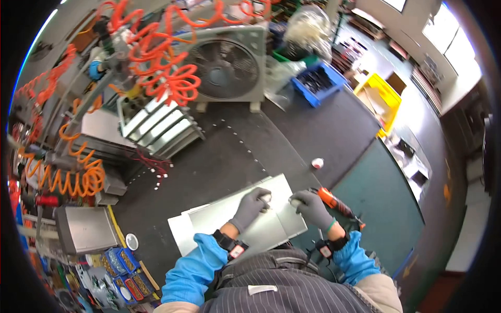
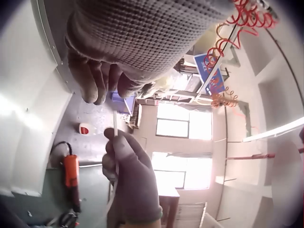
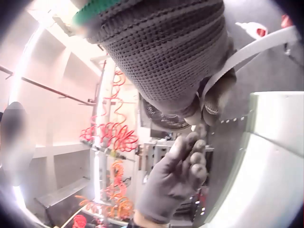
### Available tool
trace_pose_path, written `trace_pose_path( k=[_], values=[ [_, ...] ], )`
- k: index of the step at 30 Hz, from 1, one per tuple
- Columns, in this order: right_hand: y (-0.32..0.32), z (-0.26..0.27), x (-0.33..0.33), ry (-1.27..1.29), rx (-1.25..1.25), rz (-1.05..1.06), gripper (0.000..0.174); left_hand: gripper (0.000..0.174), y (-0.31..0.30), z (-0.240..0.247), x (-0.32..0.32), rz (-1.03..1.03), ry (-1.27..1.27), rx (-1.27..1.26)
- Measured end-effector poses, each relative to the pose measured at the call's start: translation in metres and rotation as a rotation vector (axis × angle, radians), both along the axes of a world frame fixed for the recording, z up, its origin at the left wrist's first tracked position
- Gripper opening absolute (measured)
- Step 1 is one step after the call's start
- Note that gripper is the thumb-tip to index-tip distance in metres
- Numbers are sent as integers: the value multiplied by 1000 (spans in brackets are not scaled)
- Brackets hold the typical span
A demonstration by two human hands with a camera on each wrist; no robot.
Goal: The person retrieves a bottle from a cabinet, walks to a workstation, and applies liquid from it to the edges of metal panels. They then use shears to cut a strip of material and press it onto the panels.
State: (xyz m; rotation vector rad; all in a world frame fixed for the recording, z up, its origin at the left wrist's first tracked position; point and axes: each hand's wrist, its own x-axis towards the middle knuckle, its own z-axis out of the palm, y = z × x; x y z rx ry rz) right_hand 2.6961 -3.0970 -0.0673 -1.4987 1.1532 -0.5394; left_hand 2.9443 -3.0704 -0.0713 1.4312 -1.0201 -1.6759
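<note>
Pale metal panels [image 1: 206,220] lie stacked in front of the person. Above them the gloved left hand [image 1: 250,208] has loosely bent fingers; nothing shows between them in the left wrist view. Close by on the right, the gloved right hand [image 1: 316,211] pinches a thin white strip [image 2: 115,124] between thumb and fingers. The strip [image 3: 251,50] curves away from that hand in the right wrist view. Its short end points up toward the left fingertips [image 2: 97,97], with a gap between. Both hands are raised above the panels' right part.
An orange power tool [image 1: 334,201] lies right of the right hand. A small white and red bottle [image 1: 317,163] stands beyond. Farther off are a fan [image 1: 222,68], a blue bin [image 1: 319,96] and a yellow bin [image 1: 389,117]. Orange coiled hoses [image 1: 83,180] hang at the left.
</note>
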Motion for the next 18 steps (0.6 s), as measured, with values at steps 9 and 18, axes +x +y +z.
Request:
trace_pose_path(
  k=[9,18],
  values=[
    [-14,-76,7,-86,156,-297,29,19,-62,-53,-4,-105,-691,-425],
    [-10,-113,77,-125,-1,-270,27,22,-61,-92,32,-188,-889,-347]
  ],
)
